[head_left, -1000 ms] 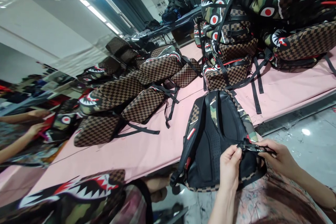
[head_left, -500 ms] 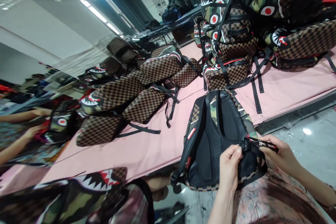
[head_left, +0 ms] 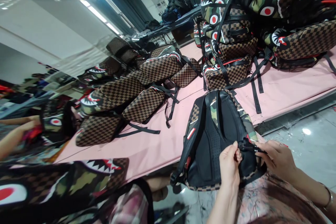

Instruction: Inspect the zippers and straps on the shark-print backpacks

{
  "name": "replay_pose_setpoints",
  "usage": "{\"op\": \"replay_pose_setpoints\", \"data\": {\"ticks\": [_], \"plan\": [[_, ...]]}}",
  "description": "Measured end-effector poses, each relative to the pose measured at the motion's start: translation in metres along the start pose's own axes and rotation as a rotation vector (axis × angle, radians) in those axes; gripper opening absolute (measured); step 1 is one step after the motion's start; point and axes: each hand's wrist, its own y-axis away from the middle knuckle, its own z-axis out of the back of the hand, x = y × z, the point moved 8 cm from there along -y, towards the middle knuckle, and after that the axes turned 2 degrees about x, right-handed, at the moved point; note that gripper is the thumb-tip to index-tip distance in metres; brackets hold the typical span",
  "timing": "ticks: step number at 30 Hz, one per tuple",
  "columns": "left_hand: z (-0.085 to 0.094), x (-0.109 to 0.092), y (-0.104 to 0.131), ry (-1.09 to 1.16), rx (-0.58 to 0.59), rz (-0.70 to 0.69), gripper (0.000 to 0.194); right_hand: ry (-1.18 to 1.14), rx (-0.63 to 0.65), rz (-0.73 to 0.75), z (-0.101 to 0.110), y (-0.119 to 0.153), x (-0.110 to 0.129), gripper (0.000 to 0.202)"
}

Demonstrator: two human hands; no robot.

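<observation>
A black-backed backpack (head_left: 210, 147) with checkered and camouflage trim stands tilted at the table's front edge, its padded back and shoulder straps facing me. My left hand (head_left: 230, 162) is closed in a pinch in front of its lower right side; whatever is between the fingertips is too small to make out. My right hand (head_left: 279, 155) is closed around dark scissors (head_left: 259, 149), mostly hidden by the fingers. Their tips point left at a bunched black strap (head_left: 245, 144) on the bag's right side, close to my left fingertips.
Checkered shark-print backpacks (head_left: 161, 68) lie along the pink table (head_left: 147, 147), and a tall stack of them (head_left: 231, 45) stands at its back right. Another shark-print bag (head_left: 70, 182) is at lower left beside a co-worker. Another person's arms (head_left: 18, 133) hold a bag at far left.
My left hand has shifted slightly left, off the strap bunch. My right hand has turned, bringing the scissors' tips to the strap. The lower-left bag has swung, showing its red eye.
</observation>
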Motion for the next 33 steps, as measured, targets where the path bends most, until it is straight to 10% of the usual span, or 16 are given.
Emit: {"op": "replay_pose_setpoints", "data": {"ticks": [33], "plan": [[-0.005,0.004,0.005,0.156,0.096,0.095,0.037,-0.144,0.028,-0.139,0.005,-0.007,-0.004,0.018]]}}
